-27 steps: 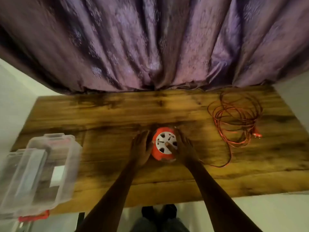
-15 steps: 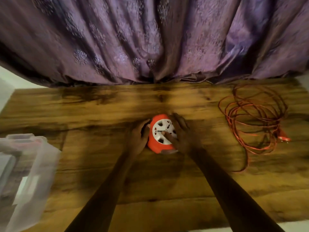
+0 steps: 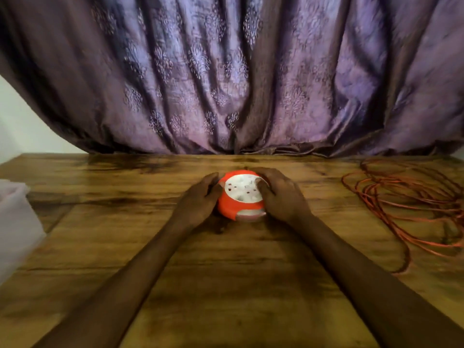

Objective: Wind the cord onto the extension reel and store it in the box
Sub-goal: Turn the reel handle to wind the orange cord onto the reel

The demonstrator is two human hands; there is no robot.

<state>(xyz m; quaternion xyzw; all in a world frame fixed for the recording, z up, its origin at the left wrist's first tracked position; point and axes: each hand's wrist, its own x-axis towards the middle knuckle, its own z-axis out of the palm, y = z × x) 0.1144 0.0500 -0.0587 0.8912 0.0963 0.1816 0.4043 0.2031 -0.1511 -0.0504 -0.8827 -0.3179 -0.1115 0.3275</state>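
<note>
Orange extension reel (image 3: 238,197) clamped between left hand (image 3: 199,200) fingers and right hand (image 3: 281,197) fingers – likely steadied for winding. Cord (image 3: 411,204) heaped loose well right of fingers – unwound. Box (image 3: 15,222) far left.

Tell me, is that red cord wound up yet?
No, unwound. The cord lies in loose loops on the table, right of the reel that both hands hold.

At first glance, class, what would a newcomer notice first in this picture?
The bright orange extension reel with its white socket face, mid-table, cupped by the left hand and right hand. Next, the loose orange cord heaped at the table's right edge. Behind, a purple patterned curtain fills the background.
</note>
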